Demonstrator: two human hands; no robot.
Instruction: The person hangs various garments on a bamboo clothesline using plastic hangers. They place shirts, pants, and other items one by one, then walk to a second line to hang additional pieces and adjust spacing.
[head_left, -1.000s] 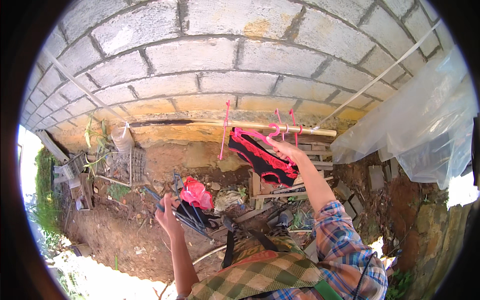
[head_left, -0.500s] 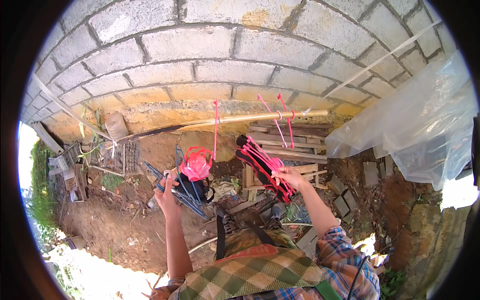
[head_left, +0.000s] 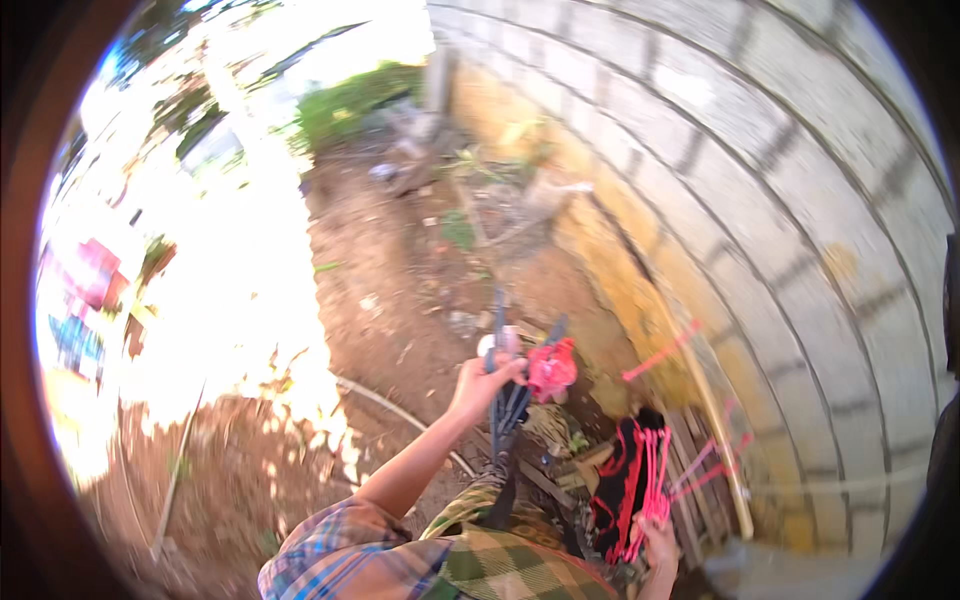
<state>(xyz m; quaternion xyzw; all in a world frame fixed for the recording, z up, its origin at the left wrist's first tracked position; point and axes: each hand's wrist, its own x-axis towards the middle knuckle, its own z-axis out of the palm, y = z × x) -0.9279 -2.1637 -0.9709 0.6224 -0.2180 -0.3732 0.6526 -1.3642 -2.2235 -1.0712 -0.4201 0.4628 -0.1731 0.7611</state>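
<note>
Left hand (head_left: 483, 383): closed around a bundle of slim dark blue-grey hangers (head_left: 494, 430); their number is hard to make out, as the bars overlap and blur.
Bright red-pink ruffled fabric piece (head_left: 551, 370): just beside the left fingertips, against the bundle; whether it is fastened there cannot be told.
Right hand (head_left: 657, 540): gripping thin bright-pink plastic hangers (head_left: 655, 470), fingers smeared by motion; its forearm is cut off at the lower rim.
Black garment with red lace-like trim (head_left: 612, 492): hanging beside the right hand, along the pink hangers, which partly cover it.
Long pale bamboo pole (head_left: 712, 420): darkened toward its upper end, running along the grey block wall (head_left: 760, 180). Carries separate pink hanging pieces (head_left: 662, 350), one near mid-length, others closer to the lower end; outlines soft.
Low open crate with pale edges (head_left: 483, 235): on the brown earth ground (head_left: 370, 260), near the wall; contents too blurred to identify.
Whitish translucent container (head_left: 547, 195): at the crate's wall-side edge; contents indistinct.
Clear plastic sheeting (head_left: 800, 572): lower right, cut off by the rim.
Reddish-pink shape (head_left: 90, 272): far left, in glare; kind unclear.
</note>
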